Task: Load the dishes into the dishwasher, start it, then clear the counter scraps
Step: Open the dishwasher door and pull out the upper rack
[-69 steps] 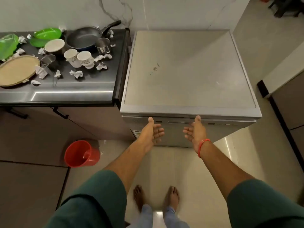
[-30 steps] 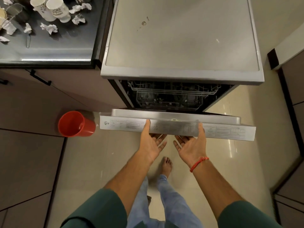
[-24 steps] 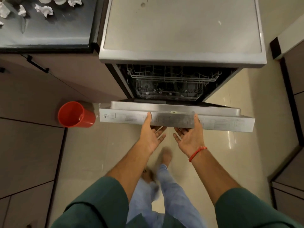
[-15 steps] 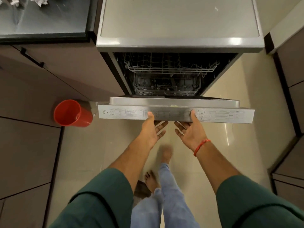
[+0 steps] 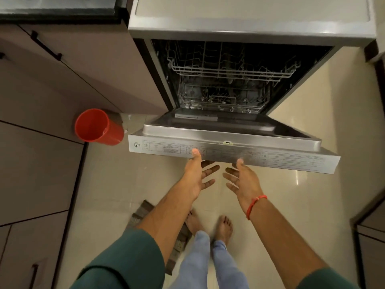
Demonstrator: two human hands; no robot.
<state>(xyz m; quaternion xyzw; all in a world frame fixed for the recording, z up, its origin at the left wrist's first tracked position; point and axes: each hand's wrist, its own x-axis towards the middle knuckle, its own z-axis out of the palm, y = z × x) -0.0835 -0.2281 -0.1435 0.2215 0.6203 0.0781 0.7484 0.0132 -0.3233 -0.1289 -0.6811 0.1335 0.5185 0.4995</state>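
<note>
Fingers [image 5: 210,170] of both hands are spread and straight beneath the dishwasher door [image 5: 229,155], thumbs on its front edge, fingertips partly hidden under it. The left hand [image 5: 195,176] and right hand [image 5: 243,180] sit near the door's middle; the racks [image 5: 225,80] behind it are dim, their contents unclear.

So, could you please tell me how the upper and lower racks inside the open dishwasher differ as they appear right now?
The upper rack sits higher and looks wider, spanning most of the opening; the lower rack sits deeper and looks narrower from this angle. The upper rack is mostly in shadow behind its front rail, while the lower rack catches more light. Both are wire racks, pushed fully inside the dishwasher, with no dishes plainly visible.
</note>
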